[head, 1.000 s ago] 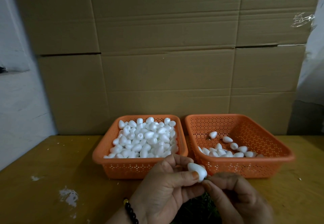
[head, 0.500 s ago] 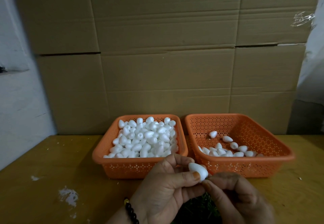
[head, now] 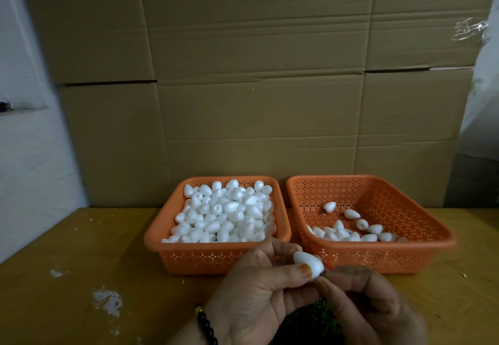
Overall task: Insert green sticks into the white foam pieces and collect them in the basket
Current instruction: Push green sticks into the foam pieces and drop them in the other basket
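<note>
My left hand (head: 259, 288) pinches a white egg-shaped foam piece (head: 306, 261) between thumb and fingers, just in front of the gap between two orange baskets. My right hand (head: 370, 304) has its fingertips curled against the piece's lower right end; whatever it pinches there is hidden. A dark green pile of sticks (head: 307, 323) lies on the table under both hands, mostly covered. The left basket (head: 216, 255) is heaped with loose foam pieces (head: 224, 215). The right basket (head: 383, 253) holds several foam pieces (head: 351, 232) along its near side.
The baskets stand side by side on a yellow wooden table (head: 81, 263) with white scuff marks at the left. A cardboard wall (head: 256, 88) rises right behind them. A white wall borders the left side.
Both hands have stayed in place around the foam piece, with only a slight shift of the fingers. The baskets have not moved.
</note>
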`<state>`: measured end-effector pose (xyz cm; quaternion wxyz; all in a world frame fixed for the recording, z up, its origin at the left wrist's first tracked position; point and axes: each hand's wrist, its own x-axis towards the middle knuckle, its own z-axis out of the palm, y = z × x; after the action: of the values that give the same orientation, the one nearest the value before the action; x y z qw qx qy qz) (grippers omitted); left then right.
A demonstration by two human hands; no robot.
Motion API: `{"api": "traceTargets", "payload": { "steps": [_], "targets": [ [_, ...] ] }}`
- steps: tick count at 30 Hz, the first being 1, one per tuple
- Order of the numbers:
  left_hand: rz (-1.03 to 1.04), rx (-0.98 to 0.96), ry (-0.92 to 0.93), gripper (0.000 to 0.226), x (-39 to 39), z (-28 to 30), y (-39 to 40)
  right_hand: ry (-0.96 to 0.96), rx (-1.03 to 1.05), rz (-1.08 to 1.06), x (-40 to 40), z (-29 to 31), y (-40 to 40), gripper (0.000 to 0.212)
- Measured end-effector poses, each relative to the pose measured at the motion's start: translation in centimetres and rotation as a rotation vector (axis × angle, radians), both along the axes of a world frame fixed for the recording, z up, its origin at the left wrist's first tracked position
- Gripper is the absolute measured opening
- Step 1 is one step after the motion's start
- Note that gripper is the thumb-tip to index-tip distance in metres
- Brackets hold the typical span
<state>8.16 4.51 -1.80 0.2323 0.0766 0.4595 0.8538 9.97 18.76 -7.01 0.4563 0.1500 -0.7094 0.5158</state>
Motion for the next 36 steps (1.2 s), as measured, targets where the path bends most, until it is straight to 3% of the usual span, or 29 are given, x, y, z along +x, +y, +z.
{"api": "traceTargets", "payload": {
  "steps": [4,11,17,22,32,36],
  "targets": [
    [-0.002,-0.017,0.000,0.032,-0.1,-0.1,0.0,0.016,0.092,-0.043,0.3,0.6,-0.1,0.016],
    [-0.025,0.005,-0.012,0.035,-0.2,-0.1,-0.3,-0.061,-0.034,0.029,0.3,0.1,-0.1,0.014],
    [-0.063,0.099,-0.011,0.026,-0.5,0.4,-0.9,-0.114,-0.110,0.108,0.3,0.0,-0.4,0.035],
    [-0.074,0.162,-0.063,0.016,-0.7,0.3,-1.1,-0.011,0.083,0.036,0.4,0.9,-0.3,0.040],
    [0.011,0.278,-0.278,0.032,-1.1,0.4,-0.8,0.020,0.209,-0.024,1.0,1.5,-0.6,0.006],
    [0.040,0.254,-0.330,0.057,-1.2,0.2,-0.8,0.007,0.257,0.004,1.1,1.5,-0.6,0.003]
  ]
}}
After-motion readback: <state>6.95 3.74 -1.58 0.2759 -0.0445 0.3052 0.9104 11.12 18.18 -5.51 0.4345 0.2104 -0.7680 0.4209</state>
